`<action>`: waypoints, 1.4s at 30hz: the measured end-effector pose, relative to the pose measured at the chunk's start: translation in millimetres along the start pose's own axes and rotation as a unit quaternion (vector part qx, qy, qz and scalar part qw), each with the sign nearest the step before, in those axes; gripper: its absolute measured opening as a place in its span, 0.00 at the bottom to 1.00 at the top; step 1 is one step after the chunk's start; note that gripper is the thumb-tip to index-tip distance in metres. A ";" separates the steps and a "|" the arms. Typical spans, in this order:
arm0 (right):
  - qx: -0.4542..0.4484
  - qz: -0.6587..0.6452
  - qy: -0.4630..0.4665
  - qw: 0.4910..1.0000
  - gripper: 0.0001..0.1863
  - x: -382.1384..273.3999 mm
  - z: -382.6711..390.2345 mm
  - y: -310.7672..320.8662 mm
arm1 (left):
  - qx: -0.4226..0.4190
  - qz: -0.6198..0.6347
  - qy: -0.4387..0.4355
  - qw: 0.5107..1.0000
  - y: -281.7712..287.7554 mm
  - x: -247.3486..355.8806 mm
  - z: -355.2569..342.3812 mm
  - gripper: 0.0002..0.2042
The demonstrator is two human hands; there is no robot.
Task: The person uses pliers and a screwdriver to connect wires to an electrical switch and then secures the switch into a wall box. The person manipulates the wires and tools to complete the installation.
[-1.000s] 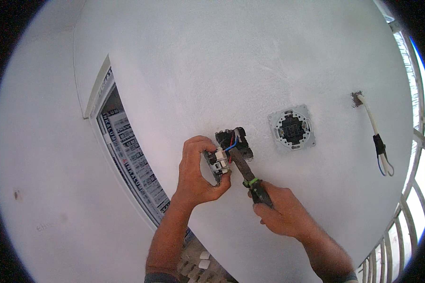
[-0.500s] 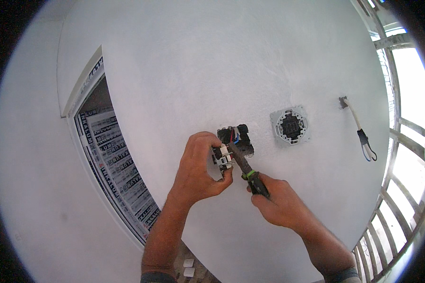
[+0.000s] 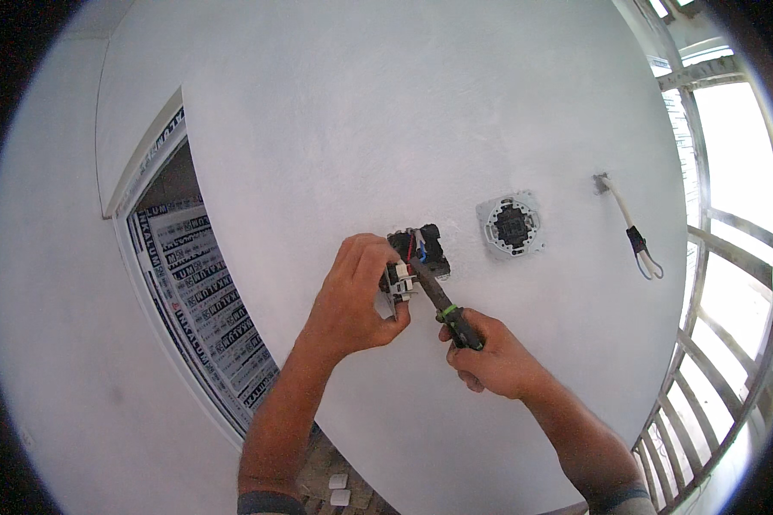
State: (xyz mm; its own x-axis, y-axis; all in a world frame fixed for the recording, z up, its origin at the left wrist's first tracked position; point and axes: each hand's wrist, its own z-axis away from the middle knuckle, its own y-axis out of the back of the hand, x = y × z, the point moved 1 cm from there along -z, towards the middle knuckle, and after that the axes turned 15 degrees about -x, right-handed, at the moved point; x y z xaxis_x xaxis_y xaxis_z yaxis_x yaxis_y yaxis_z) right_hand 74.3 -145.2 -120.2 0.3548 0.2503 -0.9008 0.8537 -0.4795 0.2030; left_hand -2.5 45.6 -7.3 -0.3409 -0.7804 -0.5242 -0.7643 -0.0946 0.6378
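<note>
My left hand (image 3: 348, 296) pinches a wiring module (image 3: 399, 282) at the wall box's (image 3: 435, 254) lower-left corner. My right hand (image 3: 495, 354) grips a tool (image 3: 460, 327).

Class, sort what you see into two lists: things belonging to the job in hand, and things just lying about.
In the job:
electrical fitting, held by the left hand
green-banded tool, gripped by the right hand
black wall box, wires

Just about:
mounted fitting, untouched
hanging white cable
two white squares, below

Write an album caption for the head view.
Left hand grips an electrical insert by an open wall box; right hand points a green-and-black-handled tool at the insert.
</note>
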 end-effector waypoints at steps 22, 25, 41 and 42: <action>-0.009 -0.041 0.048 0.998 0.18 5.4 2.9 -8.0 | -0.053 -0.043 0.038 0.997 13.6 10.4 -3.8 0.31; -0.004 -0.043 0.059 0.997 0.17 11.4 -0.4 -6.1 | -0.069 -0.070 0.057 0.994 19.6 22.4 -12.6 0.29; -0.001 0.014 0.121 0.993 0.13 26.2 -9.8 -3.4 | -0.167 -0.165 0.173 0.956 25.8 58.4 -31.0 0.26; -0.007 0.000 0.120 0.993 0.13 26.5 -11.0 -3.9 | -0.162 -0.158 0.167 0.960 25.6 55.9 -31.1 0.26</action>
State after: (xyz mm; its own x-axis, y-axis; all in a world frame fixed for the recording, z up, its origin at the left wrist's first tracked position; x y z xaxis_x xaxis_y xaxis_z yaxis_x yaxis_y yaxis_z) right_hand 84.5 -127.4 -140.7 0.4345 0.4445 -0.7834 0.8582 -0.4684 0.2103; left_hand -24.1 -19.7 -2.6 0.1162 -0.8302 -0.5453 -0.5720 -0.5048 0.6466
